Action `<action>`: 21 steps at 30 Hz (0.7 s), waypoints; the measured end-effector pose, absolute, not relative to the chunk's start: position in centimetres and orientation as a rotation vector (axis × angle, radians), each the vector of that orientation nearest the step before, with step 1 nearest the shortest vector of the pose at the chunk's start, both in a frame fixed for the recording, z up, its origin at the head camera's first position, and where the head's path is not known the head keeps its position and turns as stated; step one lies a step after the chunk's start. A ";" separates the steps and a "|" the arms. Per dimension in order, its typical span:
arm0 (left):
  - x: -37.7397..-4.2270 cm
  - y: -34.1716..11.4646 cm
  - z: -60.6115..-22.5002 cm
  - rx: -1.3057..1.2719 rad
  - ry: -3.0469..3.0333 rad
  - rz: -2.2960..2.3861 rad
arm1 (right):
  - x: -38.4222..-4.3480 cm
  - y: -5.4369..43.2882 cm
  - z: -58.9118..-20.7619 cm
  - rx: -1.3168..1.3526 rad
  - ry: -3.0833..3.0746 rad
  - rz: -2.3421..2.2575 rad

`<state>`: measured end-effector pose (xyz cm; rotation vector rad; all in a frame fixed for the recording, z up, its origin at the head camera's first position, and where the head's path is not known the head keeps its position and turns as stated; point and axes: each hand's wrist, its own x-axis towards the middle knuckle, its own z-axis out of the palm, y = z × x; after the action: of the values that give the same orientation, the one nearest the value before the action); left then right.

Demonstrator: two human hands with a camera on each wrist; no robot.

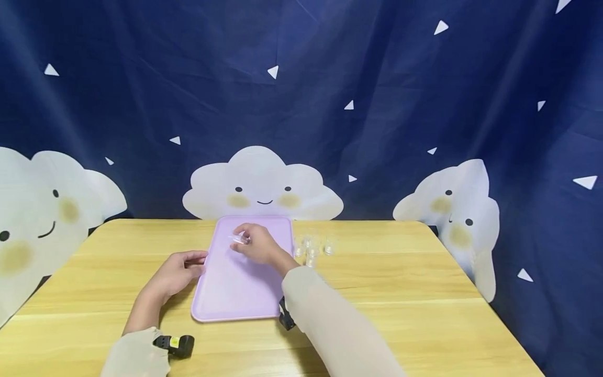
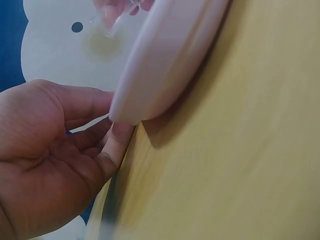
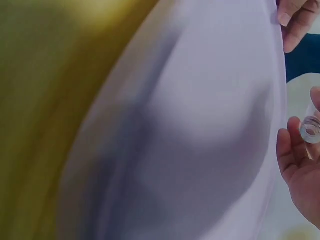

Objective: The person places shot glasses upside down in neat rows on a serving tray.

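A lilac rectangular tray [image 1: 240, 293] with a raised rim lies on the wooden table. My left hand [image 1: 176, 273] is at the tray's left edge, thumb and fingers gripping the rim [image 2: 150, 75] in the left wrist view. Over the far part of the tray, my right hand [image 1: 256, 244] pinches a small clear cup [image 1: 239, 239], tilted on its side. The cup's round thick end [image 3: 311, 130] shows between the fingers in the right wrist view. Whether the cup touches the tray cannot be told.
Several more small clear cups [image 1: 311, 256] stand close together right of the tray, partly behind the right forearm; one cup [image 1: 329, 246] sits slightly apart. A dark blue curtain [image 1: 301, 104] with cloud faces hangs behind the table's far edge.
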<state>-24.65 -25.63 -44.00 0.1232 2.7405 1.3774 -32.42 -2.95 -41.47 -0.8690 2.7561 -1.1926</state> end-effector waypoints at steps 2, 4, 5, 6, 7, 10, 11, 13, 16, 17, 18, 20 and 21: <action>-24.6 -26.0 -44.0 0.138 2.747 1.369 | -32.5 -3.5 -41.6 -0.862 2.751 -1.192; -24.5 -26.2 -44.0 0.135 2.747 1.361 | -32.4 -3.9 -41.7 -0.843 2.742 -1.201; -24.4 -26.3 -44.0 0.139 2.745 1.363 | -32.4 -4.0 -41.8 -0.834 2.743 -1.200; -24.4 -26.3 -44.0 0.143 2.742 1.364 | -32.4 -4.1 -41.8 -0.821 2.741 -1.207; -24.4 -26.3 -44.0 0.144 2.736 1.372 | -32.4 -4.2 -41.8 -0.806 2.737 -1.216; -24.4 -26.3 -43.9 0.146 2.728 1.382 | -32.4 -4.3 -42.0 -0.773 2.733 -1.251; -24.5 -26.3 -43.9 0.145 2.726 1.385 | -32.5 -4.4 -42.0 -0.765 2.732 -1.263; -24.5 -26.2 -43.9 0.148 2.724 1.387 | -32.6 -4.4 -42.1 -0.752 2.729 -1.282; -24.5 -26.1 -43.9 0.155 2.724 1.387 | -32.7 -4.4 -42.0 -0.747 2.739 -1.289; -24.5 -26.0 -43.9 0.156 2.726 1.386 | -32.7 -4.4 -42.0 -0.748 2.744 -1.288; -24.6 -26.0 -43.9 0.160 2.728 1.384 | -32.7 -4.4 -42.0 -0.751 2.749 -1.287; -24.6 -25.9 -43.8 0.160 2.730 1.385 | -32.8 -4.4 -42.0 -0.755 2.751 -1.295; -24.6 -25.8 -43.8 0.160 2.729 1.385 | -32.8 -4.5 -42.0 -0.756 2.749 -1.302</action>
<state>-24.59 -25.82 -43.77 0.1597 2.7295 1.3854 -32.78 -4.45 -42.01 -0.7561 2.7493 -1.3021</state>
